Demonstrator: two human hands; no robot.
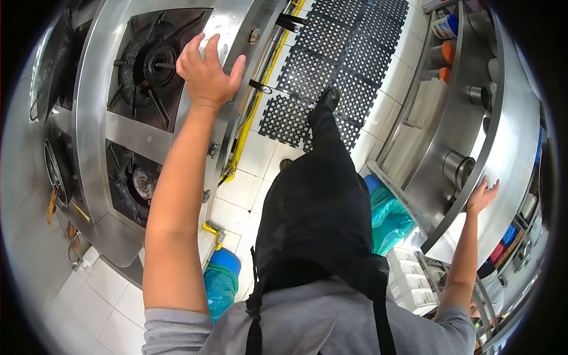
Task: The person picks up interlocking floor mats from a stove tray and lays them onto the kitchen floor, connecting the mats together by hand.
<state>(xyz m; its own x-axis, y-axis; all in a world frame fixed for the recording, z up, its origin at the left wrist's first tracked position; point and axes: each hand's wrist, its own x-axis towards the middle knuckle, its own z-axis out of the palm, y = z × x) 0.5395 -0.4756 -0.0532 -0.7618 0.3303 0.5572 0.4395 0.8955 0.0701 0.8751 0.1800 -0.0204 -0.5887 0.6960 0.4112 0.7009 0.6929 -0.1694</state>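
Note:
My left hand (208, 74) is over the front edge of the steel stove, beside a gas burner (158, 64), with its fingers spread and nothing in it. Below that burner on the stove is a second one (144, 182). At the right, my right hand (483, 196) is at the edge of a steel counter (507, 142), its fingers apart and holding nothing. On the shelf under that counter, near my right hand, stand metal pots (458, 167).
A black perforated mat (349, 44) lies on the white tiled floor. Bins with green liners (390, 222) (220, 287) stand on both sides of my legs. A yellow pipe (248, 127) runs along the stove's base. White drawers (408, 278) are at the lower right.

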